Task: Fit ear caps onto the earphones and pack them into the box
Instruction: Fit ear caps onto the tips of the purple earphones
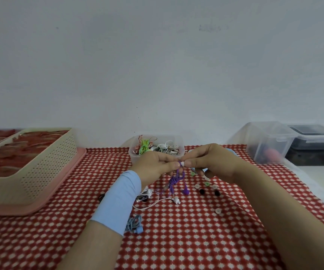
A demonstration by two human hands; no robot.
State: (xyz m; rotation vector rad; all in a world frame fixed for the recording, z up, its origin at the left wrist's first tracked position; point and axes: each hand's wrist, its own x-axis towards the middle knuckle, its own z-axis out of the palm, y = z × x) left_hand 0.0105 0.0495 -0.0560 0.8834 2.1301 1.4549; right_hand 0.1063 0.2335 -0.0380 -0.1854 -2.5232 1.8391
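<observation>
My left hand [155,165] pinches one bud of a purple earphone [176,181], whose bundled cord and second bud hang down to the cloth. My right hand [213,162] pinches a small white ear cap [182,163] against that bud. Loose ear caps [207,187] in white, green and black lie on the cloth under my right hand, one more white ear cap [218,211] lying nearer to me. A clear box [133,152] behind my hands holds several coiled earphones. A white earphone [175,200] and a blue earphone [135,226] lie by my left forearm.
A beige perforated basket [46,168] on a pink tray [21,209] stands at the left. At the far right are a clear lidded container [270,141] and a dark-filled container [313,137]. A red checked cloth [176,240] covers the table.
</observation>
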